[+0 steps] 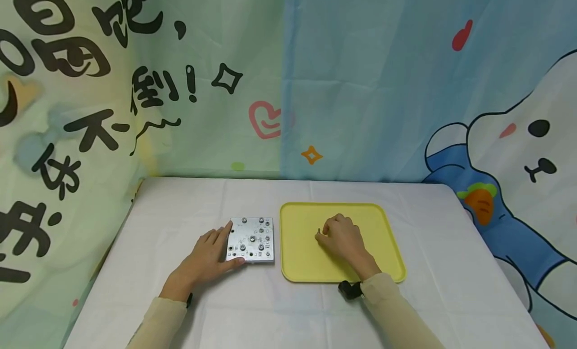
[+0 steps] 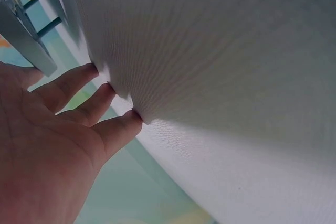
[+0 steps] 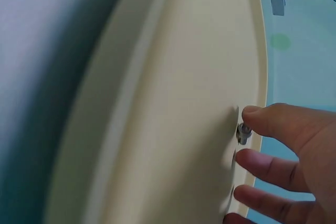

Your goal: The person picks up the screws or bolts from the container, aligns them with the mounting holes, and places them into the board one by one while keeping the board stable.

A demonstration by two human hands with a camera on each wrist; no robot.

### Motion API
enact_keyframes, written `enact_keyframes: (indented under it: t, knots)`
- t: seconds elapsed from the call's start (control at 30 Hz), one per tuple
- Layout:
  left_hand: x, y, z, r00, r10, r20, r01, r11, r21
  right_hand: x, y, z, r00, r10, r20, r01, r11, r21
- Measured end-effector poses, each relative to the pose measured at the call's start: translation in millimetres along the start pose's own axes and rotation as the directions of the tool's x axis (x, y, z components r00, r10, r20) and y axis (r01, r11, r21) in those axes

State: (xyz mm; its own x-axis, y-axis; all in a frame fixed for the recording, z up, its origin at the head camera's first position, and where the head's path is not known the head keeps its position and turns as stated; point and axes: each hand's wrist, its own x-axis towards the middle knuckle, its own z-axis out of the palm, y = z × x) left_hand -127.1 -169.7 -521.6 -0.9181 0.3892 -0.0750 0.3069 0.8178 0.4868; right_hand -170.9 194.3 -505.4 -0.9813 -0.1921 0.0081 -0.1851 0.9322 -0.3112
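A silver metal plate (image 1: pixel 250 240) with several screws and holes in its face is on the white table. My left hand (image 1: pixel 205 261) holds its left side, index finger at the upper left corner and thumb at the lower edge. In the left wrist view, threaded bolts (image 2: pixel 49 27) stick out of the plate's underside, and the other fingertips (image 2: pixel 137 117) press on the tablecloth. Over the yellow tray (image 1: pixel 297 266), my right hand (image 1: pixel 344 239) pinches a small metal screw (image 3: pixel 243 133), its fingertips close to the tray floor.
The tray's raised rim (image 1: pixel 395 239) runs around it, just right of the plate. A white cloth (image 1: pixel 252 309) covers the table. Printed curtains (image 1: pixel 360 88) hang behind and to the left. A black wrist camera (image 1: pixel 349 290) sits at the tray's near edge.
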Motion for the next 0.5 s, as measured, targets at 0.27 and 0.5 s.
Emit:
enact_keyframes:
  t: [0.27,0.5]
  knots:
    - [0.3,0.0,0.6,1.000,0.011,-0.010,-0.011,1.000,-0.007,2.8,-5.4,2.5,0.999,0.048,-0.002,-0.048,0.998,-0.033]
    - [0.1,-0.5,0.7,1.000,-0.007,-0.005,0.007,1.000,-0.014,2.2,-5.0,1.4,0.999,0.047,-0.016,-0.048,0.998,-0.033]
